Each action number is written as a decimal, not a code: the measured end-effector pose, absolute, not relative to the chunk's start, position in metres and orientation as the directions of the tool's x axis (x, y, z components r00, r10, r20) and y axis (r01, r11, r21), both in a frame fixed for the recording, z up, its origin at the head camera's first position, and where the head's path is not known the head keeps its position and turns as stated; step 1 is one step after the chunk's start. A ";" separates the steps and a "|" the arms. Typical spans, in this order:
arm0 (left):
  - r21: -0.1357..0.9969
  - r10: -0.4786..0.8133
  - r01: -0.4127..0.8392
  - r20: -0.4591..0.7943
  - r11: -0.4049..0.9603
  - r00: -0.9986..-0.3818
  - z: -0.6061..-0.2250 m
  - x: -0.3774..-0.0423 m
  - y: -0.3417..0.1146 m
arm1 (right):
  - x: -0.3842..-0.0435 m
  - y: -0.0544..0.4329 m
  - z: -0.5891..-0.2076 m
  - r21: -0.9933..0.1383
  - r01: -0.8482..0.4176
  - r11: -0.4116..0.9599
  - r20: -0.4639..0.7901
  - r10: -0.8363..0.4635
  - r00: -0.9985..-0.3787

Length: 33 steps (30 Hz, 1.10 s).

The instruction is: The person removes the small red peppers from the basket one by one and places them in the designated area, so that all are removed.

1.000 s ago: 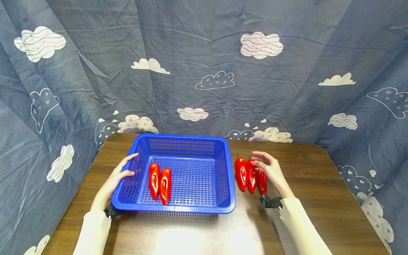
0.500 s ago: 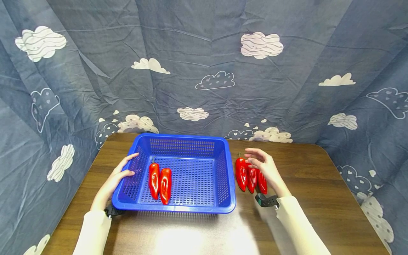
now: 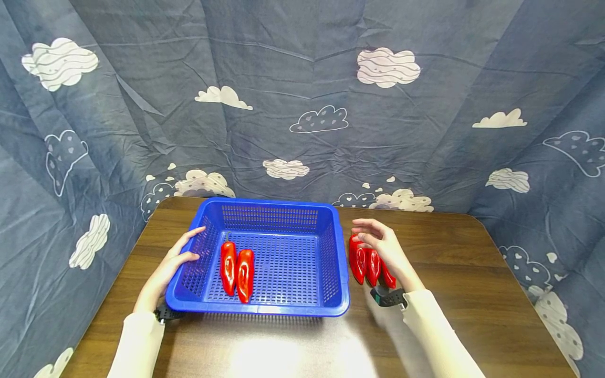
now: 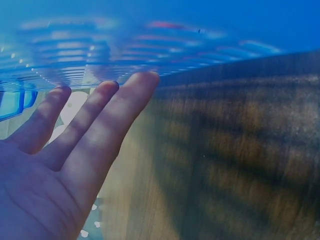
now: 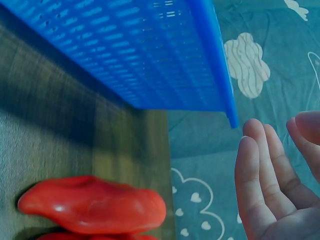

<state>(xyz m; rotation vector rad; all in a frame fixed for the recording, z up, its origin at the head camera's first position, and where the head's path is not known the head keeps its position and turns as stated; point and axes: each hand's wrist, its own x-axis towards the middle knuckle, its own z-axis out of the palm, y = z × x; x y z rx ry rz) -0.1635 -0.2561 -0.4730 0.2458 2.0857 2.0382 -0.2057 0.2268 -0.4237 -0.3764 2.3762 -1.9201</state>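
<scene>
A blue plastic basket (image 3: 264,310) with slotted walls stands on the table. My left hand (image 3: 163,270) grips its left rim, with thumb and a finger over the edge; in the left wrist view the other fingers (image 4: 105,120) lie against the outer wall. Two red peppers, one (image 3: 228,268) beside the other (image 3: 245,275), lie inside on the left. Right of the basket, three more red peppers (image 3: 373,268) lie side by side. Over their upper ends hovers my right hand (image 3: 385,247), fingers loosely bent and holding nothing. The right wrist view shows the leftmost pepper (image 5: 95,205) apart from the fingers.
The brown wooden table (image 3: 454,262) extends to the right and in front of the basket. A dark blue curtain (image 3: 312,147) with cloud prints hangs close behind the table's back edge and around the sides.
My right hand has moved left across the peppers, from above the middle and right ones to above the leftmost one. The left hand, the basket and the peppers have stayed put.
</scene>
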 end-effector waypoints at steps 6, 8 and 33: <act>0.999 0.265 -0.028 -0.036 0.033 -0.964 -0.473 -0.164 -0.256 | -0.205 0.218 -0.421 -0.975 -0.156 0.159 0.112 -0.258 -0.960; 0.999 0.264 -0.036 -0.043 0.034 -0.964 -0.473 -0.164 -0.257 | -0.205 0.215 -0.421 -0.975 -0.156 0.157 0.110 -0.267 -0.957; 0.998 0.264 -0.066 -0.068 0.017 -0.962 -0.471 -0.164 -0.256 | -0.207 0.173 -0.410 -0.981 -0.147 0.130 0.091 -0.363 -0.927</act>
